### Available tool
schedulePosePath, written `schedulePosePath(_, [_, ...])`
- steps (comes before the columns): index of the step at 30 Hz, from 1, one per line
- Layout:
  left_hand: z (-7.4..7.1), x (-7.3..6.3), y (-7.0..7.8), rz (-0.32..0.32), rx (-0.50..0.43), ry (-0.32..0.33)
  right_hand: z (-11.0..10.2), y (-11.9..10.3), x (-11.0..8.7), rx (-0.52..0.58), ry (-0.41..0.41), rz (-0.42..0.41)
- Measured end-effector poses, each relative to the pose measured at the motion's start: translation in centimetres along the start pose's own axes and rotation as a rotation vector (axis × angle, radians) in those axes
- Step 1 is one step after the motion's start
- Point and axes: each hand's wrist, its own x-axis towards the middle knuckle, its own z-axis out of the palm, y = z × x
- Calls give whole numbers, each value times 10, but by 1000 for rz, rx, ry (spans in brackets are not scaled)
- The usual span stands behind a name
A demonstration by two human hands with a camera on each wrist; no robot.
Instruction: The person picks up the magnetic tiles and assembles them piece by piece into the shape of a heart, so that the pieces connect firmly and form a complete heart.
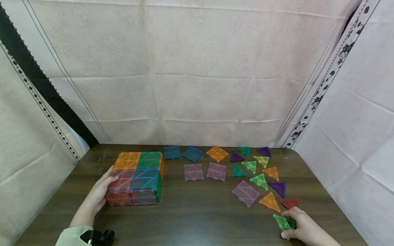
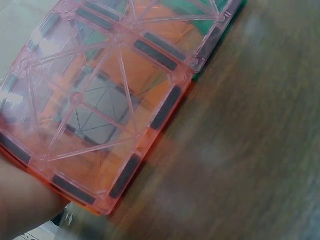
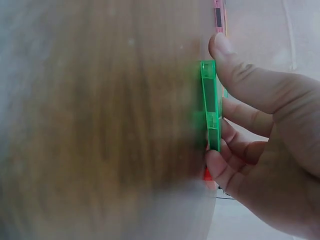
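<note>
A box-shaped block of see-through magnetic tiles (image 1: pixel 147 179) stands at the left of the table, its top orange, green, pink and blue. My left hand (image 1: pixel 100 191) lies along the block's left side, thumb over the top edge and fingers straight. In the left wrist view, the block's pink and orange wall (image 2: pixel 75 100) fills the upper left; the fingers are hidden. At the near right, my right hand (image 1: pixel 300 227) holds a green triangle tile (image 1: pixel 281 221) by its edges between thumb and fingers. The right wrist view shows that green tile (image 3: pixel 210 102) edge-on, low over the table.
Right of the block lie blue squares (image 1: pixel 171 152), pink squares (image 1: pixel 194 172) and an orange square (image 1: pixel 217 153). Several loose triangles spread farther right, with an orange triangle (image 1: pixel 270 202) and a red triangle (image 1: pixel 289 203) close to my right hand. Pale cloth (image 1: pixel 200 85) hangs behind the table.
</note>
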Motion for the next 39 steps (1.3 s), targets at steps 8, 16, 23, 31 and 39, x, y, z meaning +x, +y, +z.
schedulePosePath(8, [1, -2, 0, -8, -11, 11, 1, -2, -2, 22, 18, -3])
schedulePosePath(16, [-1, -2, 6, 3, 25, 37, 1, -4, -3, 78, 43, -23])
schedulePosePath(23, [3, -8, 27, 115, 46, 145, -3, -20, 0, 82, 85, -74])
schedulePosePath(31, [54, -30, 60, 367, 100, 368, -2, -69, 17, 145, 263, -243])
schedulePosePath(39, [144, -38, 63, 593, 21, 140, 9, -129, 45, 298, 380, -441])
